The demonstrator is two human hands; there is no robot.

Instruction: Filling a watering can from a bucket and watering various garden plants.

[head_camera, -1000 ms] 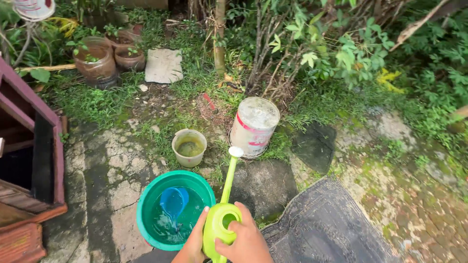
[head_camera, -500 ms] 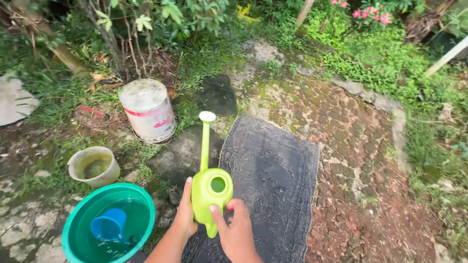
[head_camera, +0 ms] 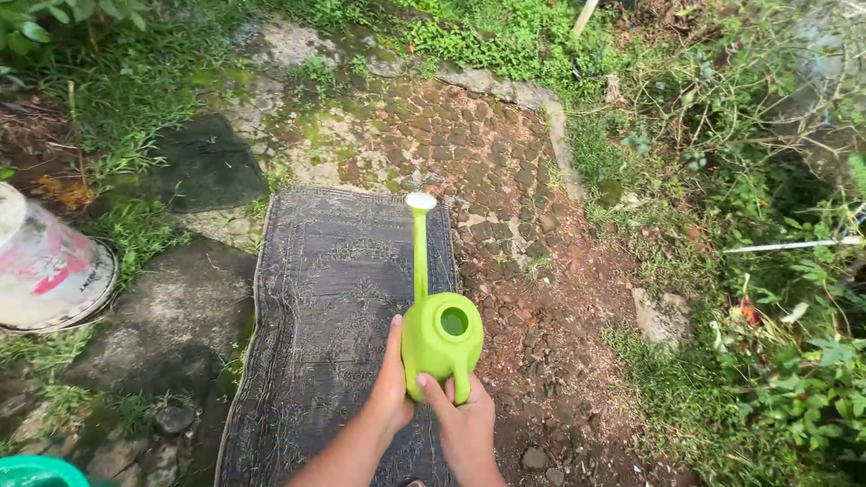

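Green plastic watering can (head_camera: pixel 440 335) held in both hands, above the right edge of the dark mat (head_camera: pixel 334 307) where the mat meets the cobbled stone path (head_camera: pixel 505 189). Left hand (head_camera: pixel 393 383) lies flat against the can's left side, fingers extended, thumb up along the body; more a support than a grip. Right hand (head_camera: pixel 465 424) is closed round the small rear handle at the near bottom of the can, fingers curled tight.

Can is rigid moulded plastic, smooth, probably a bit slick if wet. Round fill hole on top is open; water level cannot be told from here. Two-handed hold suggests some weight inside, but that is a judgement. Not fragile. Best hold looks like the rear handle plus a palm on the body, as now; the thin spout would likely flex and is a poor place to grab.

Long axis runs from handle to spout, pointing away from the person, up the mat. Spout is long, narrow, ending in a white rose (head_camera: pixel 420 201) over the mat's far right corner.

Left of the mat: upturned white bucket (head_camera: pixel 45 271) with red markings, flat dark stones, a teal basin rim (head_camera: pixel 36 471) at the near corner. Right of the mat: bare earth, weeds.
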